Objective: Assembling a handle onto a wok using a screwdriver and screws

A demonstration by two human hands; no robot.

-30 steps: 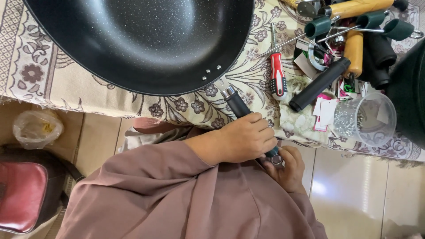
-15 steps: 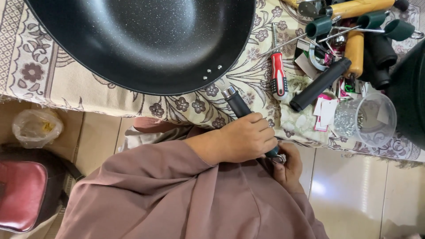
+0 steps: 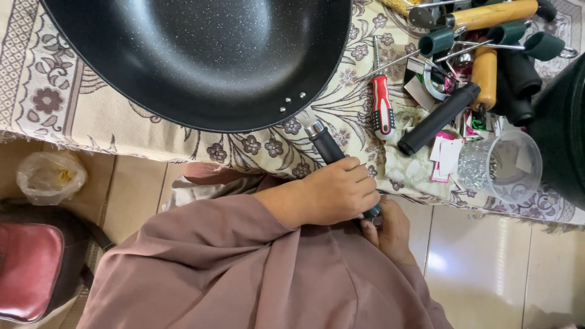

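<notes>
a big black speckled pan [image 3: 201, 58] fills the upper left and centre of the frame, resting on a worktop [image 3: 73, 122] covered with a cream cloth printed with flowers. three small rivets show on the pan's inner wall at its lower right edge, and from there the black handle [image 3: 326, 145] slants down toward the centre of the frame, past the worktop's edge. the left hand [image 3: 332, 192], coming out of a dusty pink sleeve [image 3: 201, 244], is wrapped around the lower part of that handle, its grip closed tight on it. the right hand [image 3: 387, 228] sits just below and to the right, touching the handle's end; its fingers are mostly hidden behind the left hand, so i cannot tell how its grip stands.

on the cloth to the right of the pan lies a red screwdriver [image 3: 382, 109], then a loose black handle [image 3: 439, 119], and in the upper right a heap of wooden and dark green handles [image 3: 487, 36]. a clear plastic cup [image 3: 503, 164] stands near the right edge of the worktop. at lower left, on the floor, is a red bag [image 3: 27, 268] and above it a crumpled clear plastic bag [image 3: 52, 176].
</notes>
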